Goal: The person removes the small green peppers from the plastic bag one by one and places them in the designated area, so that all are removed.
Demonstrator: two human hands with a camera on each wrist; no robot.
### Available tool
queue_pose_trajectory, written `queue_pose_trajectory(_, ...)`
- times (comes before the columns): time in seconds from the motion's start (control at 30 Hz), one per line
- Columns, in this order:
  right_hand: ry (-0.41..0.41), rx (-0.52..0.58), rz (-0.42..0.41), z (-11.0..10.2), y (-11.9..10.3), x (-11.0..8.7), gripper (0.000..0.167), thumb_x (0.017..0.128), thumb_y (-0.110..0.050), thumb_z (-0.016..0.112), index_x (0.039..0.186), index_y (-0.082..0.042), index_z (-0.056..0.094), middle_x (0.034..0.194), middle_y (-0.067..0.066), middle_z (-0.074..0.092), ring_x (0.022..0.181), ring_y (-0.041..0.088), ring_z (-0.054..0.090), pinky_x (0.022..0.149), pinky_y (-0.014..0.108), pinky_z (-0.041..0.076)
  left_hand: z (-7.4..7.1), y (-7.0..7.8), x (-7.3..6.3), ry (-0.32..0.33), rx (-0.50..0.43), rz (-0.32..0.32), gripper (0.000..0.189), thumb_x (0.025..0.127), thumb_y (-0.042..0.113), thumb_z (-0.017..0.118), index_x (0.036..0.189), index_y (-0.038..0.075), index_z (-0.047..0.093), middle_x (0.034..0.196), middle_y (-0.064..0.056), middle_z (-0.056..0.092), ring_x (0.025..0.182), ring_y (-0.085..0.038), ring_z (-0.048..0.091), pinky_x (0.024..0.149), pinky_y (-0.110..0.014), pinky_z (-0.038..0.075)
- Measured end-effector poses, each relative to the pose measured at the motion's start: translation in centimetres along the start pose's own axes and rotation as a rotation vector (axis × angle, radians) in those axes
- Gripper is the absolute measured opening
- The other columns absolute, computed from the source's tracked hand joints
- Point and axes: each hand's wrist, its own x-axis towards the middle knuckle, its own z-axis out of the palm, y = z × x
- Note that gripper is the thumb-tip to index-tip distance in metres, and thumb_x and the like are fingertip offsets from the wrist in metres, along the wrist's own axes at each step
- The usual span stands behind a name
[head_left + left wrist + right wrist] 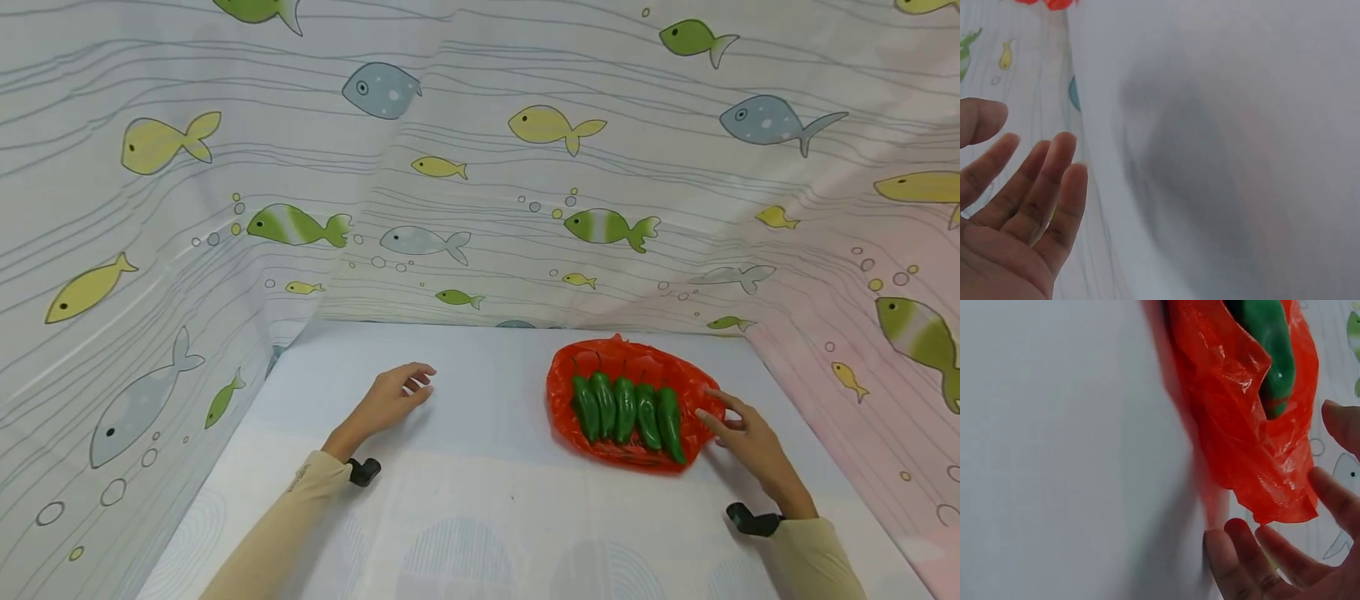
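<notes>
Five green chili peppers (624,410) lie on a red plastic bag (558,392) at right; the right hand (756,446), released, is at its right edge; the left hand (388,402), also released, is at left.

Head view bright, evenly lit; fish-print curtain (862,433) shows pink cast at right. Wrist views dimmer, greyish, soft. Glare on red plastic bag (1241,428); diffuse shadow across white tabletop (1260,156).

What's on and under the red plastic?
Five green peppers lie side by side on the red plastic. The plastic and peppers cover whatever is directly underneath, so I can't tell whether anything sits between them and the table.
</notes>
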Motion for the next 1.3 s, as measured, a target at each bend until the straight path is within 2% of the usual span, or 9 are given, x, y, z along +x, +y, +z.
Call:
queue_pose_trajectory(0.27, -0.044, 0.114, -0.034, 0.1, 1.2, 0.5, 0.078, 0.104, -0.051, 0.055, 0.165, -0.018, 0.021, 0.158, 0.029, 0.028, 0.125, 0.045, 0.05, 0.098, 0.063, 0.049, 1.8, 0.9, 1.5, -0.048, -0.052, -0.013, 0.034, 0.101, 0.018, 0.068, 0.133, 0.006, 0.065, 0.117, -0.007, 0.069, 0.097, -0.019, 0.068, 0.079, -0.036, 0.056)
queue_pose_trajectory(0.37, -0.048, 0.119, -0.045, 0.1, 1.6, 0.7, 0.076, 0.104, -0.049, 0.056, 0.165, -0.018, 0.022, 0.154, 0.025, 0.035, 0.121, 0.035, 0.054, 0.093, 0.046, 0.054, 2.4, 1.5, 2.2, -0.059, -0.07, -0.016, 0.034, 0.101, 0.018, 0.068, 0.133, 0.006, 0.065, 0.116, -0.005, 0.069, 0.095, -0.017, 0.067, 0.078, -0.035, 0.056)
queue_pose_trajectory(0.43, -0.048, 0.119, -0.052, 0.0, 1.9, 0.9, 0.075, 0.104, -0.048, 0.057, 0.165, -0.018, 0.023, 0.15, 0.023, 0.039, 0.115, 0.027, 0.056, 0.088, 0.034, 0.054, 2.9, 1.9, 2.7, -0.068, -0.08, -0.008, 0.034, 0.101, 0.019, 0.068, 0.132, 0.007, 0.065, 0.115, -0.003, 0.07, 0.094, -0.016, 0.067, 0.077, -0.034, 0.055)
queue_pose_trajectory(0.5, -0.05, 0.122, -0.055, 0.0, 2.1, 1.0, 0.075, 0.104, -0.047, 0.057, 0.165, -0.019, 0.024, 0.148, 0.02, 0.042, 0.11, 0.02, 0.057, 0.085, 0.028, 0.052, 3.4, 2.4, 3.2, -0.08, -0.09, 0.002, 0.033, 0.101, 0.02, 0.068, 0.132, 0.007, 0.065, 0.113, -0.002, 0.07, 0.093, -0.015, 0.066, 0.076, -0.033, 0.055)
queue_pose_trajectory(0.6, -0.053, 0.118, -0.057, 0.1, 2.3, 1.1, 0.075, 0.104, -0.047, 0.058, 0.165, -0.02, 0.024, 0.144, 0.017, 0.045, 0.107, 0.016, 0.056, 0.085, 0.028, 0.05, 4.2, 3.1, 3.9, -0.109, -0.107, 0.024, 0.033, 0.102, 0.02, 0.067, 0.132, 0.007, 0.065, 0.111, -0.001, 0.07, 0.093, -0.014, 0.066, 0.077, -0.033, 0.055)
queue_pose_trajectory(0.8, -0.059, 0.131, -0.07, 0.2, 2.7, 1.4, 0.073, 0.104, -0.045, 0.06, 0.164, -0.022, 0.026, 0.142, 0.016, 0.047, 0.104, 0.018, 0.058, 0.083, 0.029, 0.052, 5.6, 4.9, 5.2, -0.162, -0.143, 0.069, 0.029, 0.103, 0.023, 0.065, 0.131, 0.015, 0.066, 0.111, 0.002, 0.069, 0.092, -0.012, 0.065, 0.078, -0.033, 0.055)
queue_pose_trajectory(0.97, -0.06, 0.131, -0.078, 0.3, 2.8, 1.6, 0.074, 0.103, -0.044, 0.062, 0.164, -0.022, 0.027, 0.122, 0.015, 0.053, 0.097, 0.02, 0.059, 0.08, 0.029, 0.051, 6.4, 6.5, 6.4, -0.186, -0.178, 0.103, 0.026, 0.103, 0.025, 0.065, 0.129, 0.02, 0.066, 0.108, 0.004, 0.069, 0.089, -0.012, 0.067, 0.075, -0.032, 0.056)
queue_pose_trajectory(1.13, -0.066, 0.137, -0.085, 0.2, 2.8, 1.6, 0.076, 0.102, -0.043, 0.064, 0.164, -0.02, 0.028, 0.111, 0.015, 0.053, 0.094, 0.023, 0.059, 0.078, 0.03, 0.05, 7.3, 8.1, 7.7, -0.22, -0.216, 0.129, 0.027, 0.104, 0.026, 0.064, 0.129, 0.02, 0.065, 0.107, 0.005, 0.069, 0.088, -0.017, 0.07, 0.074, -0.031, 0.056)
queue_pose_trajectory(1.3, -0.074, 0.143, -0.077, 0.1, 2.8, 1.6, 0.077, 0.101, -0.043, 0.065, 0.164, -0.02, 0.027, 0.114, 0.016, 0.053, 0.096, 0.023, 0.058, 0.079, 0.029, 0.051, 8.5, 9.8, 8.9, -0.253, -0.275, 0.155, 0.03, 0.104, 0.024, 0.064, 0.132, 0.013, 0.065, 0.108, 0.003, 0.07, 0.091, -0.026, 0.071, 0.077, -0.038, 0.058)
